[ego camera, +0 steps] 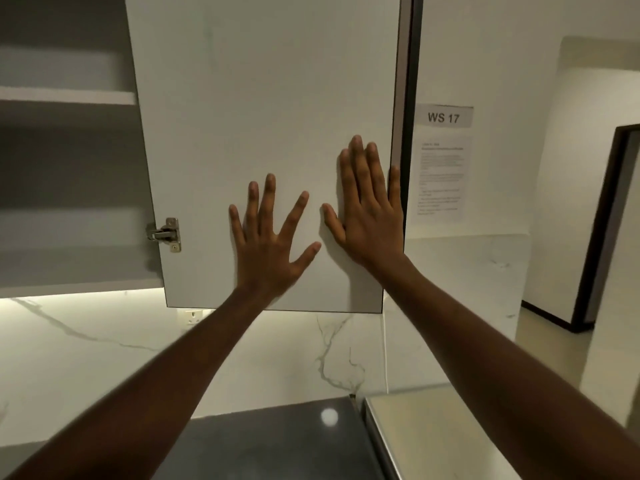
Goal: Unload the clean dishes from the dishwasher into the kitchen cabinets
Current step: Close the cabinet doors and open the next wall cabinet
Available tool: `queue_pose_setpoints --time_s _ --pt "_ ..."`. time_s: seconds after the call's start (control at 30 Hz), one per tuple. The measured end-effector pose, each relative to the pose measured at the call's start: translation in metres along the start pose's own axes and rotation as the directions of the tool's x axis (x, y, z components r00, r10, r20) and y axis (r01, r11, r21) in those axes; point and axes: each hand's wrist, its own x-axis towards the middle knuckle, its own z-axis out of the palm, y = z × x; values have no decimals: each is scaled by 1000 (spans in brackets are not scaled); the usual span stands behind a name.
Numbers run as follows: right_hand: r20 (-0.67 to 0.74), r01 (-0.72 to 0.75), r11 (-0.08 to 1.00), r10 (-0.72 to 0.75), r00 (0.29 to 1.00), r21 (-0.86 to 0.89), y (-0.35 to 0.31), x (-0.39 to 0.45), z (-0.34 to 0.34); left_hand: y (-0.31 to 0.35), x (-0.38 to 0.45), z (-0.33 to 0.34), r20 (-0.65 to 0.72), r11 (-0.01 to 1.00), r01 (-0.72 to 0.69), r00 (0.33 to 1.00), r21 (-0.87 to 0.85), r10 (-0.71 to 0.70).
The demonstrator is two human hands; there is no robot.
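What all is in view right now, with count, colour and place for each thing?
cabinet door: one, white, open, centre
hinge: one, metal, door's lower left edge
cabinet shelves: two visible, grey-white, upper left
WS 17 sign: one, grey, wall right of door
printed sheet: one, white, below sign
wall socket: one, white, under door
countertop: one, dark, bottom centre
left hand: flat on door, fingers spread
right hand: flat on door near its right edge

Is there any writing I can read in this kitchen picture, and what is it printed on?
"WS 17": bold dark letters on a small grey sign stuck to the white wall, right of the open cabinet door.
Printed sheet just below that sign: several lines of text, too small and blurred to read.
Nothing else in view carries readable text.
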Motion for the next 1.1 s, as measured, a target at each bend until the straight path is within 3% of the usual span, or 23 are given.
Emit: queue_pose_setpoints --time_s 0.27,0.5,0.63,0.73,0.8,1.0,1.1 --pt "45 31 999 -32 998 16 -15 -73 -14 38 -42 0 -30 988 54 998 -141 -59" --pt "181 112 994 -108 977 -11 -5 -187 -14 86 -131 13 96 973 -64 992 -223 87" --pt "365 62 998 -48 930 -26 11 -262 -30 123 -195 16 198 946 -118 963 -302 184" --pt "551 -89 994 108 827 -61 27 -343 -59 156 -254 9 323 884 -74 914 -462 246" --pt "661 -195 972 234 713 -134 36 -404 -87 180 -297 1 442 846 -11 849 -533 290" --pt "835 -361 858 474 281 -365 67 -581 -192 243 -412 -26 671 777 68 556 -625 491" --pt "806 -455 766 571 158 -454 78 -640 -244 267 -461 -32 738 781 97 415 -618 532"
